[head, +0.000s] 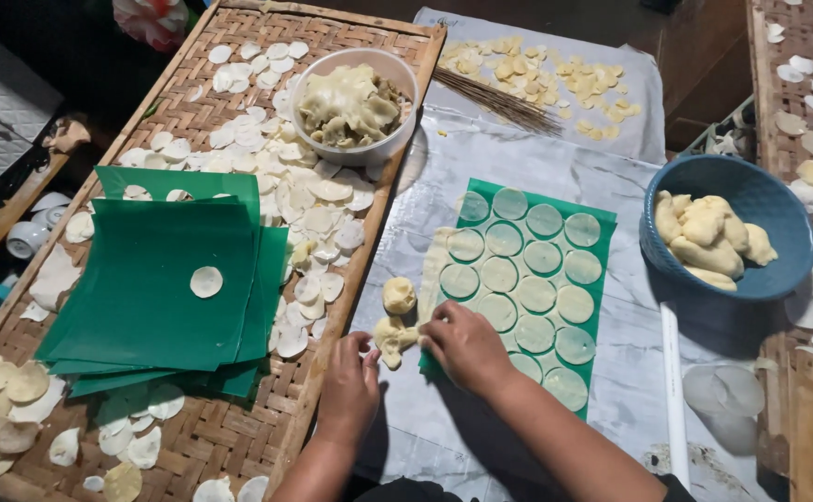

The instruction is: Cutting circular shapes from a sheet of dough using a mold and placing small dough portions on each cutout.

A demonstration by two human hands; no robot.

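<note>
Right hand (467, 346) pinches dough scrap (395, 335) at green sheet (601, 279) edge; left hand (350, 386) closed, contents indiscernible. Risk: tugging could distort cut discs (518, 279).

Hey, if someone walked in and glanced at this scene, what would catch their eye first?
Probably the bright green sheet at centre, covered with rows of thin round dough discs, where the right hand and left hand pinch a dough scrap at its near-left edge. Next, the stack of green sheets on the woven bamboo tray at left, scattered with pale discs, and the blue bowl of dough lumps at right.
</note>
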